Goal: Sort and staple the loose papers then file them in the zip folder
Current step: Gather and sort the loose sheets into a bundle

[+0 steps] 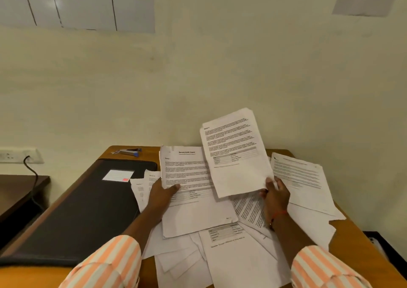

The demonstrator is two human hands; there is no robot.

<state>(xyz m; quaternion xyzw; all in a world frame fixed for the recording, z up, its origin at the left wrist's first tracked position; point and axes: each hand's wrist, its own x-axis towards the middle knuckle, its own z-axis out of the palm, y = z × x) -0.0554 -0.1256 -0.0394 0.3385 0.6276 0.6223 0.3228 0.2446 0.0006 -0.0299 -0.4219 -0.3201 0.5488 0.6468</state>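
Observation:
My right hand [275, 194] pinches the lower right corner of a printed sheet [235, 153] and holds it up, tilted, above the desk. My left hand [161, 194] grips the left edge of another printed sheet titled as a report [191, 190], thumb on top, lifted slightly over the pile. Several loose papers [231, 245] lie scattered under both hands. A black zip folder [83, 212] with a white label lies flat on the desk's left side. The stapler [130, 151], silver with blue ends, sits at the desk's far left corner.
The wooden desk [356, 239] stands against a cream wall. More printed pages [301, 184] lie at its right side. A wall socket with a black cable [30, 170] is at the left, above a lower dark table [19, 188]. A dark object [383, 248] sits past the desk's right edge.

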